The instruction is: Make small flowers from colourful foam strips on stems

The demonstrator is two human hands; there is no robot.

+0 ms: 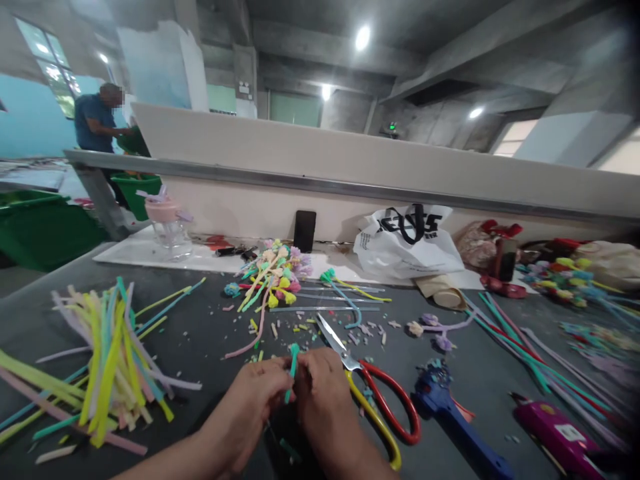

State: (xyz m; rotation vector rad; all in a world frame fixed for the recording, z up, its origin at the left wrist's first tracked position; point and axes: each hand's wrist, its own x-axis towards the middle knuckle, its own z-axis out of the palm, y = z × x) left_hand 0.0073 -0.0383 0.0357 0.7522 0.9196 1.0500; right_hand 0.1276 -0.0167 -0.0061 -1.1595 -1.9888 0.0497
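Low in the middle of the head view, my left hand pinches a short green pipe cleaner with a small curled top. My right hand is closed against the same piece from the other side; its fingertips are partly hidden. Scissors with one red and one yellow handle lie open beside my right hand. Beyond my hands is a bunch of pipe cleaner flowers, and near it a green flower on a blue stem. Small offcuts are scattered around.
Loose pipe cleaners are heaped on the left. To the right lie a blue-handled tool, a magenta glue gun and a purple flower piece. A phone, a clear cup and a white bag stand along the back.
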